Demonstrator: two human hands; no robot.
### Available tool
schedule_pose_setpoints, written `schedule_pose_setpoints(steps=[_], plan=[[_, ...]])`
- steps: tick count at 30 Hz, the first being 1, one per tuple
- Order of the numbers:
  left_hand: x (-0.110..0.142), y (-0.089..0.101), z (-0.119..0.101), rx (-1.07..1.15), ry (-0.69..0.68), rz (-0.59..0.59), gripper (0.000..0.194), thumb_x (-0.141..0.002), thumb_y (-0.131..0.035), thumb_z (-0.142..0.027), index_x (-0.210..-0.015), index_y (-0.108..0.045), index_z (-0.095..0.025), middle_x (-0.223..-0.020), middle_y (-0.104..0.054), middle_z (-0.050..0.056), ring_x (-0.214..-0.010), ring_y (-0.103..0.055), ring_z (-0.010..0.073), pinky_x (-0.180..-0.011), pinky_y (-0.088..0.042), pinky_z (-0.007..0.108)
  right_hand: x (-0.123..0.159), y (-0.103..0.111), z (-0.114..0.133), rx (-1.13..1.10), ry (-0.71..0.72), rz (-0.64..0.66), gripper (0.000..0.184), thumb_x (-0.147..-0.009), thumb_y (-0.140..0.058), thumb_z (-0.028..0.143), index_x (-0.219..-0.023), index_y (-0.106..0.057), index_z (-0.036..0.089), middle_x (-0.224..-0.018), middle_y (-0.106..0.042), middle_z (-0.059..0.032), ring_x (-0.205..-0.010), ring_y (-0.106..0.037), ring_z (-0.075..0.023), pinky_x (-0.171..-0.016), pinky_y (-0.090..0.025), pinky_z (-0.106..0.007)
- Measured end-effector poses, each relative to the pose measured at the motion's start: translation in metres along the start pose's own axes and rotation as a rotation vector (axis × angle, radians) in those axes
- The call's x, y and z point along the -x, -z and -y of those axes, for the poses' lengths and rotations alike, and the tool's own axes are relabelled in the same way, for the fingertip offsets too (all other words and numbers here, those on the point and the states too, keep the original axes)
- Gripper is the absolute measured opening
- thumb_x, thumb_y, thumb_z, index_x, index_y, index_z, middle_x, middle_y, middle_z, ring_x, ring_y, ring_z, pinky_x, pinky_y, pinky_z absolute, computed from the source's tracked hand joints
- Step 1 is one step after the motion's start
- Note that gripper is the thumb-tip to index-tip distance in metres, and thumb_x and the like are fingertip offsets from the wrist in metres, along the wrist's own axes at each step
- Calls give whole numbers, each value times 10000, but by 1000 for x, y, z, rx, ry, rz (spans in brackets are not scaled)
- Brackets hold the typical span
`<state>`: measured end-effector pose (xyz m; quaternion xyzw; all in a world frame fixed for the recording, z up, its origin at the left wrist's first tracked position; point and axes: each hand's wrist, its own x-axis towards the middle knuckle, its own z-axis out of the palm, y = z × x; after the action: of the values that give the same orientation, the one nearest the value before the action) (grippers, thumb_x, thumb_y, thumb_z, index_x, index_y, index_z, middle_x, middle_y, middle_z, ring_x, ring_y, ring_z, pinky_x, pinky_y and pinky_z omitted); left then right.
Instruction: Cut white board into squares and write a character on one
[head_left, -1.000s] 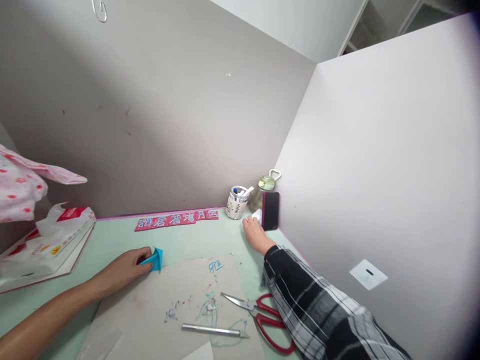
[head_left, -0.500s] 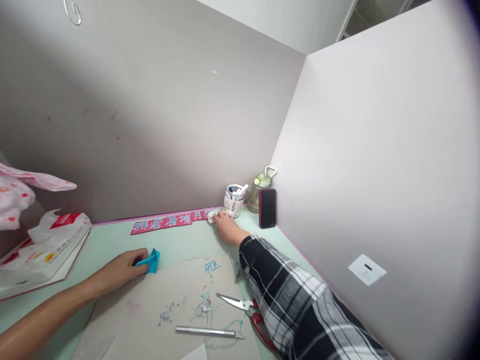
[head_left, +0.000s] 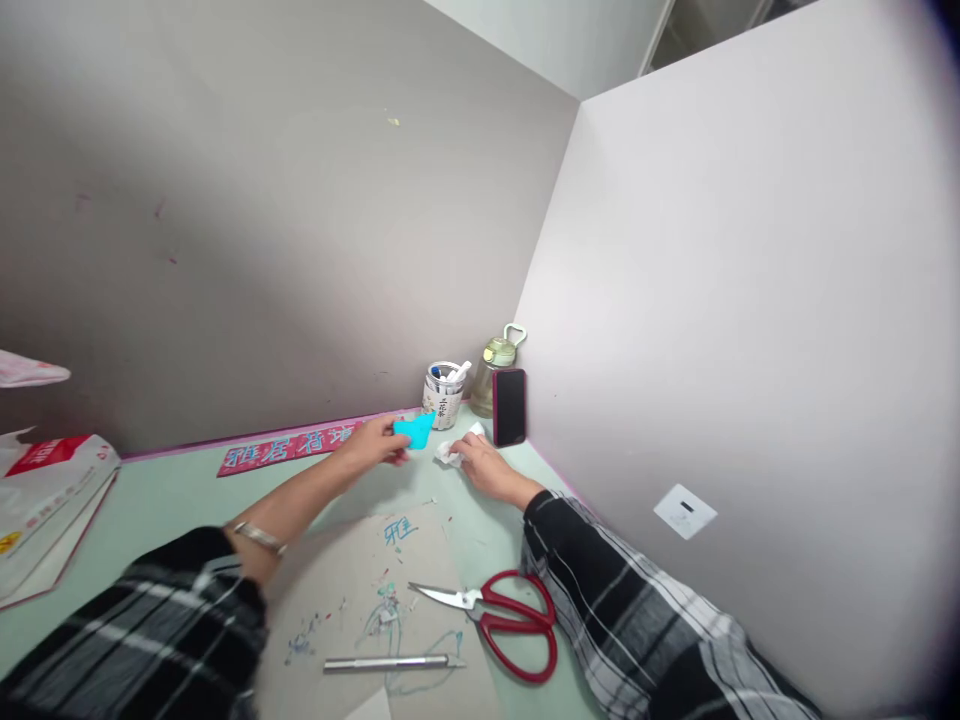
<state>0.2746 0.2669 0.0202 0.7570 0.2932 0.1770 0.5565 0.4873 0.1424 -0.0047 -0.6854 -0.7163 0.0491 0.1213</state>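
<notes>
My left hand (head_left: 375, 442) pinches a small piece of bright blue paper (head_left: 415, 430) and holds it near the pen jar, over the right end of the pink strip with blue characters (head_left: 285, 447). Part of that strip is hidden behind the hand. To the right, my right hand (head_left: 484, 464) is closed on a crumpled white tissue (head_left: 448, 455) at the tabletop, just in front of the phone. A glass jar of pens (head_left: 444, 398) with a paper label stands behind both hands.
Red-handled scissors (head_left: 517, 625) and a silver craft knife (head_left: 390, 663) lie at the front, the knife on a marked grey board (head_left: 427, 560). A dark phone (head_left: 509, 408) leans against a green bottle (head_left: 484, 385) in the corner. Plastic bags (head_left: 56, 490) lie left.
My left hand has carried the blue paper rightward and back, from the board's edge to near the jar. My right hand has drawn the tissue right, away from the strip. The view has shifted.
</notes>
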Motion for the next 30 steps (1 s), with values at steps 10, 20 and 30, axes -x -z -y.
schedule_pose_setpoints(steps=[10, 20, 30], plan=[[82, 1, 21, -148, -5, 129, 244, -782, -620, -443, -891, -656, -227, -885, -685, 23, -896, -624, 239, -815, -456, 333, 152, 45, 13, 32, -8, 157, 403, -810, -522, -25, -1067, -640, 262, -941, -596, -53, -935, -570, -241, -862, -444, -378], [187, -35, 47, -655, -77, 181, 106, -792, -486, -165, -841, -550, -233, -927, -605, 37, -913, -548, 232, -771, -393, 319, 175, 10, 98, 124, -12, 213, 641, -723, -438, -69, -1281, -501, 241, -1093, -599, -97, -947, -566, -245, -805, -459, -361], [228, 25, 50, -507, -55, -106, 214, -936, -423, -399, -850, -550, -250, -853, -565, -5, -768, -536, 184, -711, -410, 263, 194, 40, 92, -252, -219, 4, 560, -824, -491, 82, -1343, -443, 285, -1152, -573, -71, -1016, -575, -228, -856, -462, -352]])
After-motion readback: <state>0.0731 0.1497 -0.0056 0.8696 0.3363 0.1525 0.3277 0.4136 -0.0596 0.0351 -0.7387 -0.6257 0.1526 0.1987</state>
